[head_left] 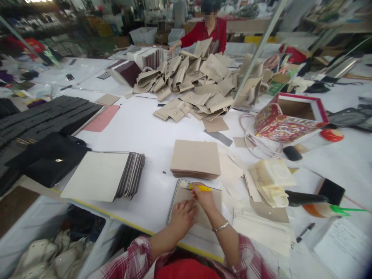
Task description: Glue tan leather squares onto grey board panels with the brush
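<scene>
My right hand (204, 198) grips a paintbrush (205, 188) by its yellow handle. The pale bristles point left and lie near the far edge of a beige panel (207, 219) with a dark border. Flat on that same panel rests my left hand (183, 217), fingers stretched out and no object in it. Just beyond the panel sits a neat stack of beige sheets (196, 157). To the left stands a stack of pale boards with dark edges (95, 174).
Beige bag pieces (188, 77) lie heaped at the back, where a person in red (219, 35) stands. On the right are a patterned box (287, 120), a yellowish cloth-like bundle (271, 176) and a glue bottle (319, 210). Dark pieces (49, 116) line the left.
</scene>
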`<state>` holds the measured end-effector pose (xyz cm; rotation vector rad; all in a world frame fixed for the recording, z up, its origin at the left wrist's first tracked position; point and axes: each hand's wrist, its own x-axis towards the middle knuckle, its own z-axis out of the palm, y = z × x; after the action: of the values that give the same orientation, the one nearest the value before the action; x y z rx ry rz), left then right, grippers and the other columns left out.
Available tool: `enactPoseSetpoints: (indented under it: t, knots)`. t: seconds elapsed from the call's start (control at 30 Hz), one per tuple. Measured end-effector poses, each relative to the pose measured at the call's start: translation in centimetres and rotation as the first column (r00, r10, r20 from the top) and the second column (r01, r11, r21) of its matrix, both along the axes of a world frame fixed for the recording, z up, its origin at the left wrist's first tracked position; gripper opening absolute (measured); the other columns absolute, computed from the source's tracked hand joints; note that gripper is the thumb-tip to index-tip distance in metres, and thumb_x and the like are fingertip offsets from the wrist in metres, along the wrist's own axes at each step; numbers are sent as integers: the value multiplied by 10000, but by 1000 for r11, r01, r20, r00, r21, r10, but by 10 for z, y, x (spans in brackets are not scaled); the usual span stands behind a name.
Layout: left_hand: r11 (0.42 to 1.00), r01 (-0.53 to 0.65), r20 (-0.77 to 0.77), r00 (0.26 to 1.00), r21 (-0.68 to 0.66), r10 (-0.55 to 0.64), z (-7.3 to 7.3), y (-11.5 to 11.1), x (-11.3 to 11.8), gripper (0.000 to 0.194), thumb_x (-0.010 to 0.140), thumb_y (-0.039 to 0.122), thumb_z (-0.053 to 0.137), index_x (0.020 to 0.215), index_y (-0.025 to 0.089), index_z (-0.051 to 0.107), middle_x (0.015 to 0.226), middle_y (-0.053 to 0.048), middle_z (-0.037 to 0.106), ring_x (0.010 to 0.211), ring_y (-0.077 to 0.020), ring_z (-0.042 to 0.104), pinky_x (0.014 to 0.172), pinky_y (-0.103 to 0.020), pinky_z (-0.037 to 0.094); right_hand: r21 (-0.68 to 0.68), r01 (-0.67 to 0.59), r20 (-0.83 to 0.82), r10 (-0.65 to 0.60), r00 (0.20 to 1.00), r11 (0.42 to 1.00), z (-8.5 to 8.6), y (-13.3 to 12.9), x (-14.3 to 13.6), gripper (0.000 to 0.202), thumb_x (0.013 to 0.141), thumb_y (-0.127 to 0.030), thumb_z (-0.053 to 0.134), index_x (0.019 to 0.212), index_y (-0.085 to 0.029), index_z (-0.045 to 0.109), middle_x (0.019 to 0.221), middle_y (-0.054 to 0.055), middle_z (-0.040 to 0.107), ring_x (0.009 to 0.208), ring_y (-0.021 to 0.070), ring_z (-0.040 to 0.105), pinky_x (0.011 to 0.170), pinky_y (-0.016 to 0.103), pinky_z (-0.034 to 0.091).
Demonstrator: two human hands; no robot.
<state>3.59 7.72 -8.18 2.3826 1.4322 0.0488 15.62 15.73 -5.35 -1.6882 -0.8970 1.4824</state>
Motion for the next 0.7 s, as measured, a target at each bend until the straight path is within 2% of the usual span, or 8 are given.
enactPoseSetpoints:
  t: [0.13, 0.27, 0.37, 0.43, 0.5, 0.57, 0.63, 0.7]
  knots:
    - [1000, -3, -3, 1000, 9, 3, -3, -2, 0, 463, 778, 384, 562, 1225, 319, 459, 1339, -33, 385, 1153, -258, 359, 889, -401, 314, -18, 91, 79, -89, 993, 996, -6, -12, 41, 258, 703, -418, 524, 813, -191, 580, 556, -28, 585, 446, 122, 560, 437, 236, 460]
    - [999, -20, -3, 1000, 42, 20, -8, -4, 2, 432, 785, 345, 553, 1210, 341, 473, 1328, -5, 413, 1143, -254, 388, 886, -402, 324, -26, 204, 179, -197, 964, 979, 10, -43, 112, 331, 710, -462, 526, 866, -172, 566, 569, -10, 592, 450, 129, 568, 426, 232, 446]
    - [998, -26, -5, 1000, 50, 27, -10, -5, 4, 427, 784, 317, 549, 1202, 363, 477, 1321, 13, 425, 1138, -249, 402, 880, -398, 333, 82, 110, 334, -131, 934, 991, 16, -58, 148, 390, 790, -461, 441, 1044, -176, 522, 699, 14, 625, 519, 123, 591, 480, 231, 453]
    - [998, -32, -14, 999, 51, 33, -9, -5, 6, 424, 782, 300, 545, 1197, 365, 484, 1317, 16, 431, 1139, -247, 405, 883, -398, 332, 157, -72, 592, -35, 805, 985, 10, -57, 158, 360, 851, -410, 361, 1114, -197, 483, 762, 20, 623, 591, 124, 595, 545, 238, 452]
    - [998, -37, -24, 999, 50, 38, -8, -6, 8, 413, 784, 287, 535, 1189, 359, 497, 1316, 14, 434, 1139, -246, 405, 887, -396, 330, 136, -239, 829, 22, 558, 961, -5, -49, 161, 296, 868, -339, 356, 1081, -189, 497, 786, 39, 609, 681, 146, 584, 613, 254, 433]
    - [998, -39, -35, 999, 46, 41, -6, -6, 10, 410, 781, 276, 530, 1184, 350, 505, 1316, 13, 435, 1141, -244, 404, 895, -392, 328, 73, -340, 938, 52, 343, 938, -23, -38, 159, 220, 852, -259, 405, 1014, -170, 524, 806, 66, 591, 758, 174, 558, 664, 271, 407]
    - [999, -37, -52, 998, 38, 39, -5, -6, 13, 420, 772, 263, 535, 1184, 346, 508, 1320, 11, 429, 1142, -242, 405, 903, -390, 327, 23, -416, 973, 74, 216, 909, -37, -29, 159, 189, 833, -167, 423, 984, -164, 537, 800, 76, 577, 781, 182, 534, 687, 271, 383]
    - [999, -35, -73, 997, 26, 36, -3, -6, 14, 433, 765, 252, 537, 1187, 345, 504, 1323, 6, 425, 1146, -241, 405, 906, -388, 330, 5, -451, 980, 85, 180, 892, -45, -25, 163, 216, 824, -104, 408, 977, -172, 544, 764, 69, 566, 765, 179, 517, 686, 266, 366]
